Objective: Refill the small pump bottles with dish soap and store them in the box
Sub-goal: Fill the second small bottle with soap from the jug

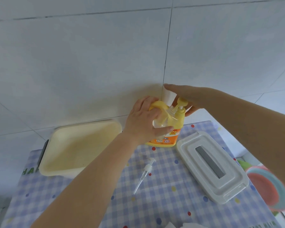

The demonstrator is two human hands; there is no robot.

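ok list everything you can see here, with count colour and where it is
dish soap bottle: 1, yellow and orange, far end of the table by the wall
small pump bottle: 1, clear, held up against the dish soap bottle
pump head: 1, white with clear tube, lying on the cloth mid-table
box: 1, cream, open, left
lid: 1, white with grey strip, right
tablecloth: 1, blue check with dots
bowls: stacked, pink and teal, right edge, blurred
left hand: grips the small pump bottle
right hand: flat over the yellow pump

Left hand (143, 119) curled gripping; right hand (186, 96) flat, pressing.
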